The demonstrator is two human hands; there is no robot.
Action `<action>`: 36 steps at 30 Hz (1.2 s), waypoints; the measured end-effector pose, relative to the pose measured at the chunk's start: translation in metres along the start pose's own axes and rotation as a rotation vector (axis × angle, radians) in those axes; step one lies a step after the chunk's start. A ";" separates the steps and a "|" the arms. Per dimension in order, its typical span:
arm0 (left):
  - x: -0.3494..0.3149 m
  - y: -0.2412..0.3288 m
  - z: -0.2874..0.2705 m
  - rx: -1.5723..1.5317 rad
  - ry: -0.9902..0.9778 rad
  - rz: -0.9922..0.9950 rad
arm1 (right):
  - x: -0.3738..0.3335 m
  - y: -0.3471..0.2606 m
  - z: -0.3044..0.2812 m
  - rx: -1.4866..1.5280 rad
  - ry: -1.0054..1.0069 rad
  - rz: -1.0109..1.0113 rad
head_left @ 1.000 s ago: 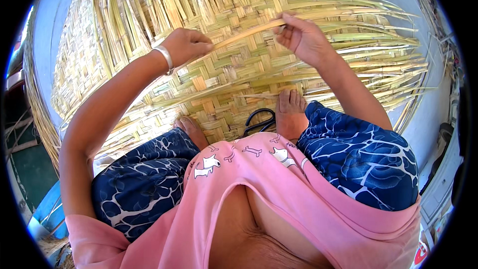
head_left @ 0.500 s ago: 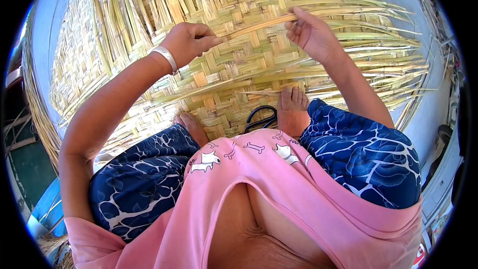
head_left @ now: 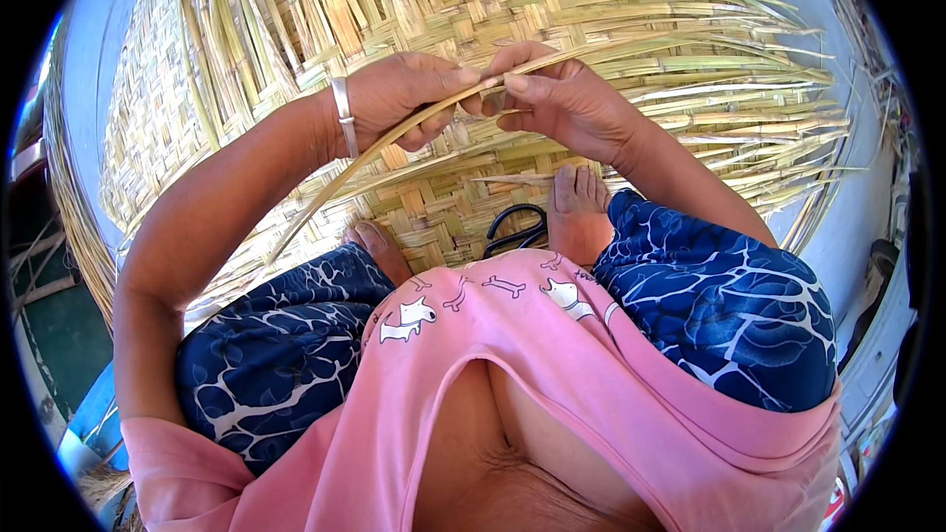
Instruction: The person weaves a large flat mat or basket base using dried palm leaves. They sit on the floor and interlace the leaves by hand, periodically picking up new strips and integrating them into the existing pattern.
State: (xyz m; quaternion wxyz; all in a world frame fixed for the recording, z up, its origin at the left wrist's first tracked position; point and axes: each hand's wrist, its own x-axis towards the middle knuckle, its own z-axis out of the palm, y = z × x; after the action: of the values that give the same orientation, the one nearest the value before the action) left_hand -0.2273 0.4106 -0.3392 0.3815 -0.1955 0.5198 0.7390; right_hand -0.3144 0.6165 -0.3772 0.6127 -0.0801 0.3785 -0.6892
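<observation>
Our left hand (head_left: pixel 409 94) and right hand (head_left: pixel 557 103), close together, pinch a narrow reed strip (head_left: pixel 370 153) between thumbs and fingers; we hold it bowed over the woven mat (head_left: pixel 424 202), one end near our left trouser leg (head_left: pixel 276 365).

Scissors (head_left: pixel 519 233), seemingly, lie on matting (head_left: pixel 431 209) between feet (head_left: pixel 579 217).

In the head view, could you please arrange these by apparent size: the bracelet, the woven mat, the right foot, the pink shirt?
1. Woven mat
2. Pink shirt
3. Right foot
4. Bracelet
The shirt is nearer the camera than the mat; true sizes may differ.
</observation>
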 end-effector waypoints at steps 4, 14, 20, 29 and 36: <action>0.005 -0.003 0.005 0.162 0.079 -0.012 | -0.001 0.015 -0.009 0.057 0.117 0.032; 0.022 0.000 0.001 0.377 0.117 -0.096 | -0.009 0.031 -0.005 0.051 0.280 0.058; 0.017 0.009 -0.008 -0.046 -0.301 -0.065 | -0.018 0.008 0.010 -0.081 0.211 -0.133; 0.029 0.012 -0.004 0.158 -0.192 -0.001 | -0.019 0.008 -0.001 -0.038 0.217 -0.068; 0.034 0.003 0.000 0.617 0.024 -0.126 | -0.019 0.030 -0.007 -0.049 0.268 -0.003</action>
State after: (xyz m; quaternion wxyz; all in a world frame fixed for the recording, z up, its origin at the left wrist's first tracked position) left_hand -0.2509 0.4222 -0.3604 0.4614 -0.1111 0.7110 0.5190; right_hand -0.2902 0.6379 -0.3935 0.5537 -0.0029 0.4734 -0.6851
